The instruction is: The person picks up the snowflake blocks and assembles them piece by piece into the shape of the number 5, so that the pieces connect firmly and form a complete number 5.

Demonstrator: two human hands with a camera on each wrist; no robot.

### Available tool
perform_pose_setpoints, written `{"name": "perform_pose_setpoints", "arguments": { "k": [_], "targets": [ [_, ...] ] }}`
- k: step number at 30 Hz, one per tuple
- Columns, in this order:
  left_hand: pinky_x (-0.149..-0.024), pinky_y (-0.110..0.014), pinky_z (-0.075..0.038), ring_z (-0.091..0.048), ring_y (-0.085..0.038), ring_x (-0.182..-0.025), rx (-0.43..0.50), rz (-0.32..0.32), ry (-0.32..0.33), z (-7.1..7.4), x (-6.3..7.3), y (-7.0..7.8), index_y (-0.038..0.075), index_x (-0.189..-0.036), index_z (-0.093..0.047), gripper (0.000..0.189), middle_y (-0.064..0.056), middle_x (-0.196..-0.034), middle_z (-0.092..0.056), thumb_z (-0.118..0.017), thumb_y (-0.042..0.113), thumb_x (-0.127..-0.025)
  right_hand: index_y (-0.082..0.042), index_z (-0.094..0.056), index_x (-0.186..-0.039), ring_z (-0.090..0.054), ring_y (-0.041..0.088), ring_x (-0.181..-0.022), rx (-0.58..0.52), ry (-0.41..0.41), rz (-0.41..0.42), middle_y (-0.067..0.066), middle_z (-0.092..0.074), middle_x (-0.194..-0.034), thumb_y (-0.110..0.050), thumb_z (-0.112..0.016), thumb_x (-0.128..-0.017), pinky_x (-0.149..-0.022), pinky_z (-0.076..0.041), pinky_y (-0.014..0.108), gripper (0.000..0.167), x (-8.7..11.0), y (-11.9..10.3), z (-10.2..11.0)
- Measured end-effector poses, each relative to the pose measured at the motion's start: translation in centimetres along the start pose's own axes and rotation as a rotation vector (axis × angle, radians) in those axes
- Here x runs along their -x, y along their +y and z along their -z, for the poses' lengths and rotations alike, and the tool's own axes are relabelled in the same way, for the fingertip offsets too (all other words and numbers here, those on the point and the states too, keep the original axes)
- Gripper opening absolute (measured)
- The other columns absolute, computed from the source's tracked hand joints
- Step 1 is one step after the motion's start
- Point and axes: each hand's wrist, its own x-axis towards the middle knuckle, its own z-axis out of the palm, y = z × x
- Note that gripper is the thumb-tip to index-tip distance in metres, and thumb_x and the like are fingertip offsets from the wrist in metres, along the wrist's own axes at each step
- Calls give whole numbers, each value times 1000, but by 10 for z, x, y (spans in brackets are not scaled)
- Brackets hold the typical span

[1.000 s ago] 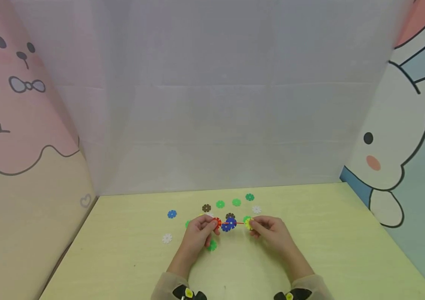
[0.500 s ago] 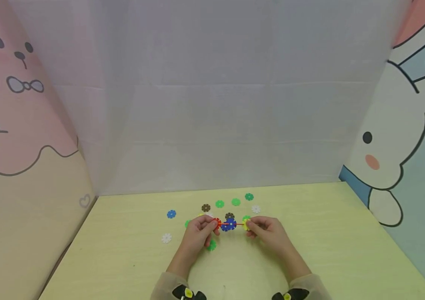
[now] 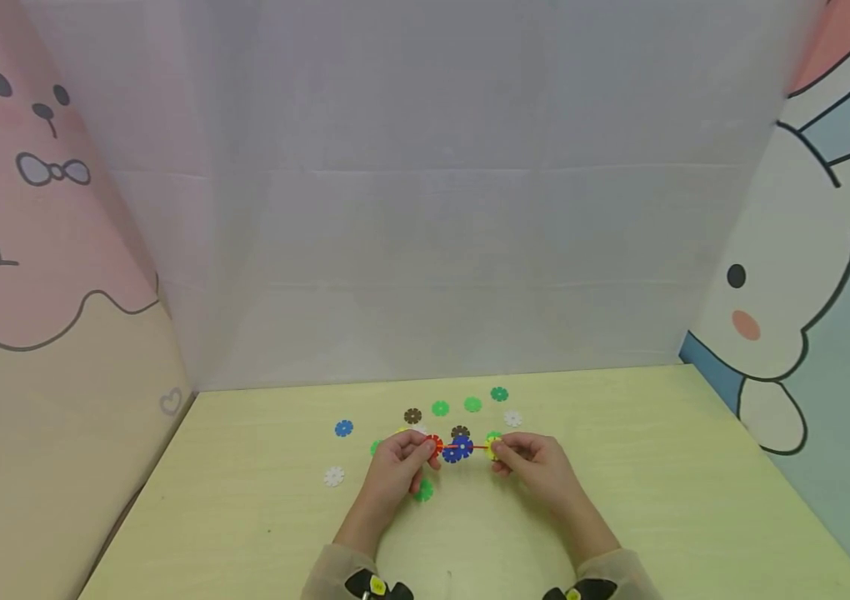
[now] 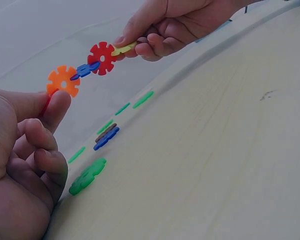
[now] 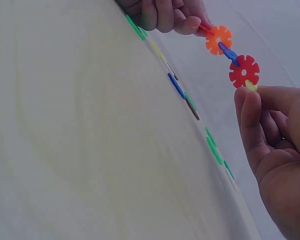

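Left wrist view: the left hand [image 4: 27, 155] pinches a thin red end disc [image 3: 437, 443] between thumb and forefinger, and opposite it the right hand [image 3: 541, 467] clamps a yellow disc [image 4: 123, 49] in its fingertips. Between the two grips runs a short chain held above the table [image 3: 245, 517]: an orange disc [image 4: 64, 75] joined to the red end disc, a blue disc [image 4: 83, 71] turned nearly edge-on, then an inner red disc [image 4: 105, 53] meeting the yellow one. They look like smooth plastic; the orange and inner red rims are notched into blunt petals round a small central hole.

Below, loose notched discs lie flat on the pale, faintly grained tabletop. Nearest is a green disc [image 3: 426, 490], just right of the left fingers; a dark blue disc [image 3: 451, 454] and a brown disc [image 3: 460, 432] lie close together. Farther left sit a white disc [image 3: 334, 477] and a lighter blue disc [image 3: 344, 427]. Behind the table's far edge, a creased whitish sheet [image 3: 425, 208] hangs between printed panels, a pink animal [image 3: 42, 217] left, a rabbit [image 3: 777, 292] right.
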Motion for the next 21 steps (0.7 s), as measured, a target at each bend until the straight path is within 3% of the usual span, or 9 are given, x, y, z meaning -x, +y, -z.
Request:
{"name": "perform_pose_setpoints", "arguments": {
  "k": [21],
  "targets": [
    [-48, -18, -38, -44, -7, -51, 32, -2, 12, 1, 0, -1, -1, -106, -68, 17, -9, -85, -77, -69, 16, -109, 13, -75, -109, -75, 15, -79, -48, 0, 1, 25, -78, -94, -2, -69, -106, -76, -63, 26, 16, 2, -1, -8]
  ]
}}
